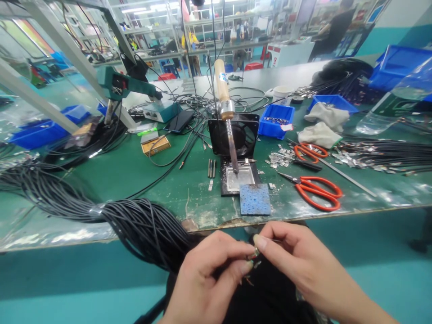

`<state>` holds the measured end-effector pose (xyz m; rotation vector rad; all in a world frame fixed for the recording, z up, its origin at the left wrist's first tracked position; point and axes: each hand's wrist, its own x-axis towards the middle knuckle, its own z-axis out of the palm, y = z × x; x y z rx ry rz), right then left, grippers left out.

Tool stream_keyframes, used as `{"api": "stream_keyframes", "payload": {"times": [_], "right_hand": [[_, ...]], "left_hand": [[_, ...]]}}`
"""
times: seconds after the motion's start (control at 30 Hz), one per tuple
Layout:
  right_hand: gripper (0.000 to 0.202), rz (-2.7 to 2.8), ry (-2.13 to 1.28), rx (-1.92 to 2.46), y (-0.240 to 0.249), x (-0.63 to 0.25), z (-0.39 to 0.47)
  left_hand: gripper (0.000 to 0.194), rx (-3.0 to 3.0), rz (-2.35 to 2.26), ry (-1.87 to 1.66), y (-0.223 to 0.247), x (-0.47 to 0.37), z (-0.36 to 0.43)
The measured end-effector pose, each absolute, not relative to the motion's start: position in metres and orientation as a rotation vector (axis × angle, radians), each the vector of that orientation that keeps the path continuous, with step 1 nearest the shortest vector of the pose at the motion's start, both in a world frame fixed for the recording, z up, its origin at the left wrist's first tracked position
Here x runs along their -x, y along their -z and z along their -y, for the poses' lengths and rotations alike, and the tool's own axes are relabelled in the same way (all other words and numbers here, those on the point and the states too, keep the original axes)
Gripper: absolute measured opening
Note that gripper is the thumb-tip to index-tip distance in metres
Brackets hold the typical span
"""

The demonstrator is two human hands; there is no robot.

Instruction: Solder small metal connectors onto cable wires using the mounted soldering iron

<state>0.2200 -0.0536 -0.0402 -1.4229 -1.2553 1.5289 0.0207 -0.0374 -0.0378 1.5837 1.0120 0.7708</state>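
Observation:
Over my lap, just in front of the table edge, both hands meet at the fingertips. My left hand (212,270) pinches the end of a thin cable, whose fine coloured wires peek out by the thumb. Opposite it, my right hand (297,252) is closed with thumb and index finger on a small metal connector (256,253), which touches or nearly touches the wire ends. Fingers hide most of both pieces. To the left, a thick bundle of black cables (145,225) hangs off the table toward my lap.
A soldering iron (231,144) points down at a metal tray (231,182), before a black fan (232,135). Nearby lie a blue sponge (255,200), orange-handled scissors (319,191), loose connectors (280,157) and a blue bin (276,121). More black cables (388,153) lie right.

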Motion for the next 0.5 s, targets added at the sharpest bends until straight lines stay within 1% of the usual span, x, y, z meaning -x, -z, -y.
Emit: {"api": "stream_keyframes", "payload": {"times": [0.1, 0.23, 0.3, 0.37, 0.4, 0.43, 0.5], "right_hand": [[0.034, 1.253, -1.525, 1.418, 0.043, -0.22, 0.055], [0.034, 1.3, -1.492, 1.43, 0.044, -0.222, 0.056], [0.027, 1.414, -1.301, 1.415, 0.041, -0.226, 0.056], [0.012, 1.585, -0.996, 1.313, 0.037, -0.23, 0.057], [0.011, 1.672, -0.863, 1.239, 0.035, -0.232, 0.057], [0.016, 1.754, -0.773, 1.164, 0.034, -0.234, 0.058], [0.024, 1.875, -0.71, 1.075, 0.033, -0.236, 0.058]], "left_hand": [[0.013, -1.541, -1.067, -0.769, 0.038, -0.022, 0.039], [0.009, -1.534, -1.103, -0.765, 0.037, -0.022, 0.039], [0.008, -1.542, -1.113, -0.763, 0.035, -0.021, 0.039], [0.008, -1.544, -1.114, -0.768, 0.034, -0.022, 0.04], [0.008, -1.54, -1.115, -0.769, 0.034, -0.022, 0.04], [0.008, -1.531, -1.116, -0.775, 0.034, -0.023, 0.04], [0.01, -1.515, -1.113, -0.79, 0.034, -0.024, 0.04]]}}
